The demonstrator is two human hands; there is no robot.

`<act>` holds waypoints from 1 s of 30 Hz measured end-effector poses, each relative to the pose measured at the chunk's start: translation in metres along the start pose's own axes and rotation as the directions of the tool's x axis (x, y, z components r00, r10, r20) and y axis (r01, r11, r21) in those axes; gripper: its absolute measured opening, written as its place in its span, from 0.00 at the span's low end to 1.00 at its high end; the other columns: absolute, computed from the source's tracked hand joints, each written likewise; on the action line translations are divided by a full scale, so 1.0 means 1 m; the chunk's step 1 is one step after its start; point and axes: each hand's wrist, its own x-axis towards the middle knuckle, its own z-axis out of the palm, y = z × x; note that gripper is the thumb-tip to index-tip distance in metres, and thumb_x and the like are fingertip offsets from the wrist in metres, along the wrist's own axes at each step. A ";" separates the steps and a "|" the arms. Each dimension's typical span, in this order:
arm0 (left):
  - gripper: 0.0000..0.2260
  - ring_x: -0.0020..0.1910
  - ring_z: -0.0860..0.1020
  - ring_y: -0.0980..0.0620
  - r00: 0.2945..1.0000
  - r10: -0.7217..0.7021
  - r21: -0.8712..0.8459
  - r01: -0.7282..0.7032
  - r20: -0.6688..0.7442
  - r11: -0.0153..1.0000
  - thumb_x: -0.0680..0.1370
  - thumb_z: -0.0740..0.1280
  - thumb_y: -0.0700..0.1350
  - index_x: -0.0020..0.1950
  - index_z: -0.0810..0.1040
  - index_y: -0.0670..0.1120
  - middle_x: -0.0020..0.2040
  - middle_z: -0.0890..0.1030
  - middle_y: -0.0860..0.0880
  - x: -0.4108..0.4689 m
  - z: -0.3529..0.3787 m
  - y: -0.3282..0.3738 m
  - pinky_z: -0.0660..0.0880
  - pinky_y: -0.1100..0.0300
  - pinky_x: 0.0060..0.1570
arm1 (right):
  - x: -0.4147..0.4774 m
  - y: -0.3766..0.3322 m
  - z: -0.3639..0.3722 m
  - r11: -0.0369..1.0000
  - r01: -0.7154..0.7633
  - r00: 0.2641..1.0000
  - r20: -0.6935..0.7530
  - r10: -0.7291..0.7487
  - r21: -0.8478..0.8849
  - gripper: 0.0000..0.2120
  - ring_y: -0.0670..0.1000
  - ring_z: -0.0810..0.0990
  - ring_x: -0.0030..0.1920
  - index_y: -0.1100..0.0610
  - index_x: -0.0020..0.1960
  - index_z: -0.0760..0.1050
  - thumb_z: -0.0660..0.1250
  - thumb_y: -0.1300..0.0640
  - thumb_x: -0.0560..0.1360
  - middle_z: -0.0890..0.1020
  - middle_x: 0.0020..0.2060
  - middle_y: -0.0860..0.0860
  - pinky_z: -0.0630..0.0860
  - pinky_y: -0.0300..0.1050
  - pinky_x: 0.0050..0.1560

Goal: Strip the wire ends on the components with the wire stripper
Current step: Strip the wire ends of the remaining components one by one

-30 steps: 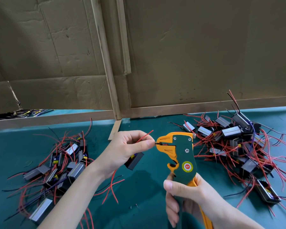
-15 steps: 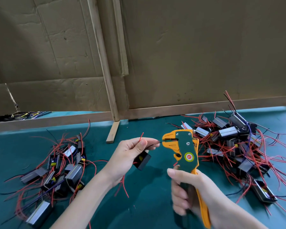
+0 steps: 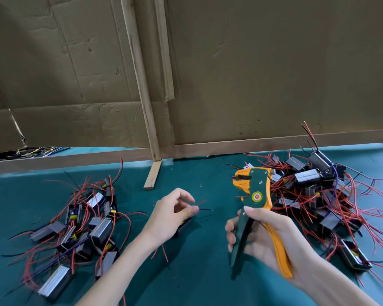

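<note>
One black wire (image 3: pixel 205 209) points right, pinched in my left hand (image 3: pixel 170 214). My right hand (image 3: pixel 265 237) grips the wire stripper (image 3: pixel 255 191), head up, mouth facing left.

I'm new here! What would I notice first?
The orange-and-green wire stripper, gripped by the right hand just right of the middle. Then tangled red-wired boxes on the green table: a left pile and a right pile. The left hand pinches one component by its wire.

Cardboard wall (image 3: pixel 274 74), wooden strip (image 3: pixel 141 74), green tabletop (image 3: pixel 197 272)
</note>
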 end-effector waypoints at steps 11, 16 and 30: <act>0.04 0.38 0.78 0.61 0.999 0.018 0.056 -0.021 0.050 0.998 0.78 0.68 0.42 0.43 0.79 0.49 0.37 0.83 0.55 0.002 -0.001 -0.003 0.74 0.68 0.44 | -0.004 -0.011 -0.012 0.694 0.395 0.892 0.070 -0.447 -0.602 0.16 0.56 0.85 0.47 0.62 0.52 0.77 0.69 0.53 0.69 0.85 0.44 0.57 0.80 0.46 0.52; 0.04 0.37 0.78 0.62 0.995 0.017 0.032 -0.020 0.099 0.999 0.78 0.68 0.42 0.44 0.78 0.48 0.37 0.83 0.55 0.002 -0.002 -0.001 0.73 0.70 0.43 | -0.006 -0.011 -0.007 0.638 0.316 0.944 0.164 -0.287 -0.702 0.16 0.50 0.84 0.50 0.53 0.54 0.80 0.69 0.50 0.68 0.87 0.45 0.51 0.75 0.33 0.51; 0.06 0.35 0.76 0.59 0.989 0.141 -0.234 -0.126 0.048 0.964 0.78 0.68 0.43 0.41 0.80 0.51 0.34 0.80 0.52 -0.005 -0.018 0.045 0.70 0.72 0.37 | -0.010 -0.011 -0.011 0.847 0.246 0.969 0.149 -0.198 -0.471 0.19 0.59 0.82 0.44 0.54 0.47 0.81 0.81 0.45 0.62 0.82 0.38 0.60 0.79 0.59 0.56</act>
